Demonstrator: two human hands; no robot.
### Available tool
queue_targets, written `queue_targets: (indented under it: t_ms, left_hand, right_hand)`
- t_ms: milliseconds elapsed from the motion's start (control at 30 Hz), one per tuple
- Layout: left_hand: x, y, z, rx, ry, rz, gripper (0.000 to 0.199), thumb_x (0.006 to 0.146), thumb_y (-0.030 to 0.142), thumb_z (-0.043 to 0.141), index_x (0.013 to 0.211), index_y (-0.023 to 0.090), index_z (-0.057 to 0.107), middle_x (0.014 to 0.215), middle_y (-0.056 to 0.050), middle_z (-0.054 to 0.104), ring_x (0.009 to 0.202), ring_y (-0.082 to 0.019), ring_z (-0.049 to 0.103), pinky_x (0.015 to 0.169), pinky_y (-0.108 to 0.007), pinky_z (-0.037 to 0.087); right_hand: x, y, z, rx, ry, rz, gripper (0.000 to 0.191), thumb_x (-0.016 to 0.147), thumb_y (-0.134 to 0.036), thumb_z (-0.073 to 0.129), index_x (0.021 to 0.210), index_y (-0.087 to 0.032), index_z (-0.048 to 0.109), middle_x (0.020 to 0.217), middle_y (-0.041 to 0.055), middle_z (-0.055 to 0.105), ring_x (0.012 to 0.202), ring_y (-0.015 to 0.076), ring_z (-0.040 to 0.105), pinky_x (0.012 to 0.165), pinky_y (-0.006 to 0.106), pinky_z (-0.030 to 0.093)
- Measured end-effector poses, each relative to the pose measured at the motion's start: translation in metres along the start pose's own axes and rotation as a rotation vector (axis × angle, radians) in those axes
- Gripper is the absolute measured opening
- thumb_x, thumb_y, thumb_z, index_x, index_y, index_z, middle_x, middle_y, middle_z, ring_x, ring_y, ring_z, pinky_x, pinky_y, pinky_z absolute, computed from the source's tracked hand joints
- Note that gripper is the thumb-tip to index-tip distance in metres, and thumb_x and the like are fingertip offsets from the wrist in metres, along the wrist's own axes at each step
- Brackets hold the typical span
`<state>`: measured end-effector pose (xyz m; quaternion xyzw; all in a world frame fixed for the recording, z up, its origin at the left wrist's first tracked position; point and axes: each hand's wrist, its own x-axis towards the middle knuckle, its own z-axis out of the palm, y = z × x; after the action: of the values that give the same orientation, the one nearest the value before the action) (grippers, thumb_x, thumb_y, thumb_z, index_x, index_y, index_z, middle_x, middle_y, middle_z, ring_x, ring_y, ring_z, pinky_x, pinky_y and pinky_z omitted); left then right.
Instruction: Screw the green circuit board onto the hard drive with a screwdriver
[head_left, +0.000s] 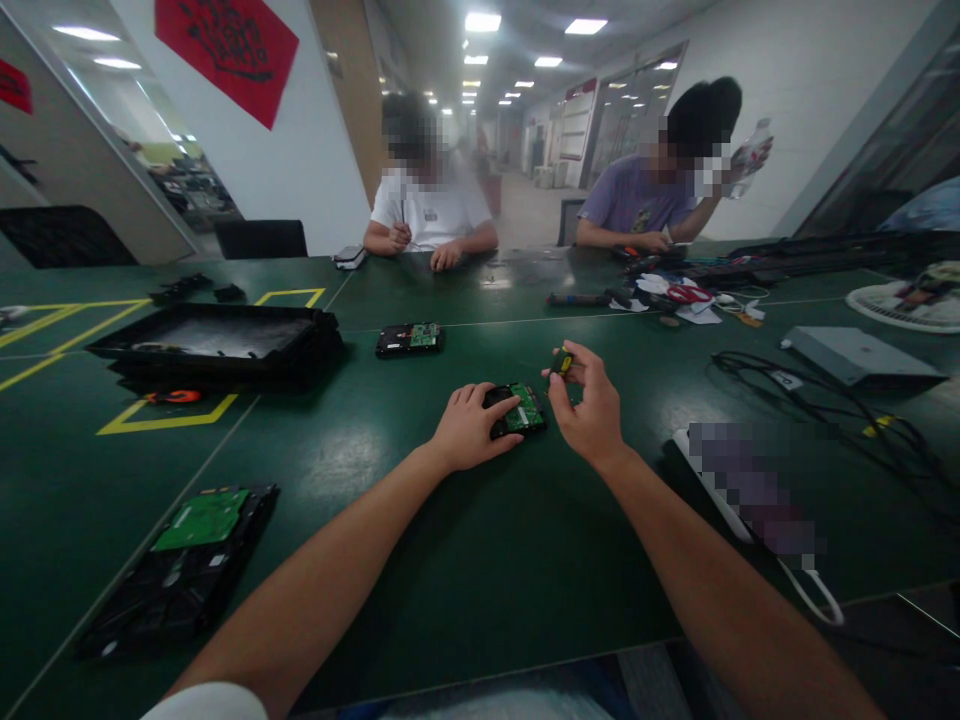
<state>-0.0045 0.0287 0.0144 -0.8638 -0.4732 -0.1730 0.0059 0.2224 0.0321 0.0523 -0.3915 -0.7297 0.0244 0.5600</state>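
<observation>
My left hand [469, 425] lies over a hard drive [531, 408] on the green table, gripping it with fingers and thumb along its near and far sides. The drive's green circuit board faces up. Just right of it, my right hand [589, 405] pinches a small screwdriver [562, 363] by its black-and-yellow handle. Its tip is too small and dark to make out. A second hard drive [409, 339] lies farther back to the left. Near the front left rests a larger view of another drive with a green board [201, 520], its black casing up.
Stacked black trays [217, 365] stand at left, an orange-handled tool [174, 397] beside them. On the right are a phone-like item [716, 490], black cables [814, 390] and a grey metal box [862, 357]. Two people [431, 205] [637, 205] sit across the table [450, 600].
</observation>
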Motion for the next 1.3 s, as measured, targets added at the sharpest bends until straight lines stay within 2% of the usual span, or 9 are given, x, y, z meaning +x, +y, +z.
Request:
queue_targets:
  t_ms: [133,333,500,600,700,900,1100,1300]
  left_hand:
    - [0.0,0.0003,0.0003,0.005,0.006,0.003,0.07,0.091,0.068,0.061,0.152,0.035,0.056,0.151,-0.016,0.046,0.134,-0.04,0.045,0.11,-0.058,0.039]
    - [-0.0004,0.0,0.0005,0.011,0.014,0.006,0.069,0.09,0.069,0.061,0.151,0.036,0.057,0.15,-0.016,0.047,0.133,-0.04,0.046,0.109,-0.058,0.04]
    - [-0.0003,-0.0002,0.0012,0.01,0.014,0.011,0.069,0.09,0.068,0.061,0.151,0.035,0.056,0.149,-0.016,0.047,0.134,-0.04,0.045,0.109,-0.058,0.039]
    - [-0.0005,-0.0005,0.0021,0.006,0.019,0.008,0.069,0.09,0.068,0.061,0.151,0.036,0.057,0.15,-0.016,0.046,0.134,-0.04,0.045,0.11,-0.058,0.039]
    - [-0.0005,-0.0009,0.0027,0.004,0.022,0.011,0.07,0.09,0.069,0.061,0.151,0.036,0.056,0.15,-0.015,0.046,0.134,-0.039,0.045,0.11,-0.058,0.039]
    - [-0.0001,-0.0007,0.0018,0.002,0.019,0.009,0.07,0.09,0.068,0.063,0.152,0.036,0.056,0.15,-0.014,0.047,0.135,-0.039,0.045,0.11,-0.058,0.039]
    - [0.0001,-0.0007,0.0029,-0.003,0.017,-0.001,0.07,0.089,0.069,0.062,0.151,0.037,0.056,0.15,-0.014,0.047,0.135,-0.04,0.045,0.109,-0.058,0.039]
    - [-0.0002,-0.0005,0.0021,0.007,0.016,0.004,0.069,0.09,0.068,0.061,0.151,0.036,0.056,0.15,-0.015,0.047,0.136,-0.039,0.044,0.11,-0.058,0.039]
  right_hand:
    - [0.0005,0.0019,0.0006,-0.045,0.037,-0.036,0.047,0.097,-0.031,0.067,0.141,-0.028,0.052,0.124,0.0101,0.063,0.096,0.0235,0.069,0.084,0.044,0.064]
    - [-0.0009,0.0032,0.0,0.03,-0.013,-0.016,0.048,0.099,-0.024,0.058,0.146,-0.03,0.046,0.134,0.0105,0.062,0.1,0.0228,0.071,0.09,0.046,0.063]
    - [0.0003,0.0023,0.0002,-0.029,0.038,-0.039,0.049,0.095,-0.029,0.067,0.141,-0.029,0.051,0.125,0.01,0.062,0.098,0.0246,0.068,0.083,0.046,0.064]
    - [0.0011,0.0013,-0.0003,-0.013,0.008,-0.053,0.048,0.097,-0.029,0.065,0.143,-0.029,0.05,0.13,0.0115,0.06,0.105,0.0259,0.067,0.085,0.046,0.064]
    - [0.0009,0.0012,-0.0005,0.022,-0.032,-0.043,0.049,0.101,-0.026,0.058,0.148,-0.029,0.046,0.139,0.0123,0.058,0.104,0.0242,0.069,0.09,0.047,0.063]
    - [0.0016,0.0009,-0.0017,-0.036,0.003,-0.051,0.05,0.096,-0.029,0.068,0.143,-0.03,0.051,0.128,0.0104,0.061,0.102,0.0255,0.068,0.085,0.046,0.064]
    - [0.0024,-0.0006,-0.0014,-0.005,-0.008,-0.054,0.048,0.099,-0.024,0.059,0.145,-0.029,0.05,0.132,0.011,0.061,0.101,0.024,0.069,0.09,0.046,0.063]
    - [0.003,-0.0013,-0.0017,-0.046,0.034,-0.053,0.05,0.095,-0.029,0.067,0.142,-0.03,0.052,0.126,0.0107,0.06,0.1,0.0249,0.066,0.082,0.045,0.064]
